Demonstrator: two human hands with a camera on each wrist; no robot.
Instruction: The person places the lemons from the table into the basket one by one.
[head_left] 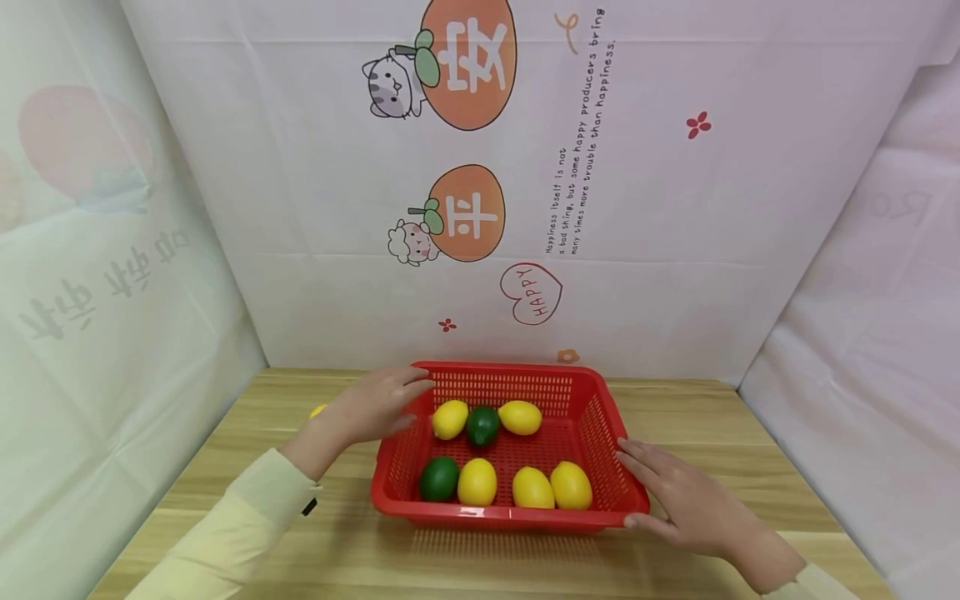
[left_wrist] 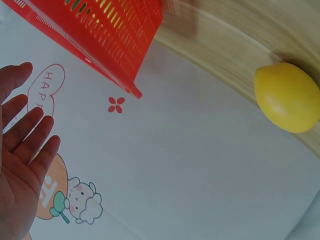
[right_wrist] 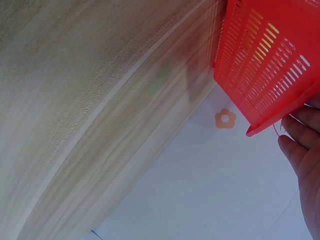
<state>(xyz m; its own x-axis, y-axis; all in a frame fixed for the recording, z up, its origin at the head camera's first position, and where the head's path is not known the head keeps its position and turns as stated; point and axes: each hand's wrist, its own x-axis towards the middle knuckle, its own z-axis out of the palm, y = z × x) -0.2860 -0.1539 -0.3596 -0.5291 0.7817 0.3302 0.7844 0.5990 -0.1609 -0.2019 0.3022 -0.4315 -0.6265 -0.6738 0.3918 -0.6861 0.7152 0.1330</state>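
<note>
A red plastic basket (head_left: 512, 517) with slotted walls holds several yellow lemons (head_left: 477, 482) and two dark green fruits (head_left: 483, 426) shaped like lemons or limes. My left hand (head_left: 381, 404) hovers at the basket's left rim, fingers extended and nothing in them; the left wrist view shows its palm bare. On the other side, my right hand (head_left: 678, 498) touches the right rim with its fingertips, its thumb near the front right corner. Outside the basket, one more lemon (left_wrist: 287, 97) lies on the table, mostly hidden behind my left forearm in the head view.
The basket stands on a wood-grain table (head_left: 712, 417). A white printed sheet (head_left: 645, 317) rises directly behind the table's back edge, and more white sheets (head_left: 862, 375) hang along both sides. A small black piece (head_left: 309, 507) shows beside the left sleeve.
</note>
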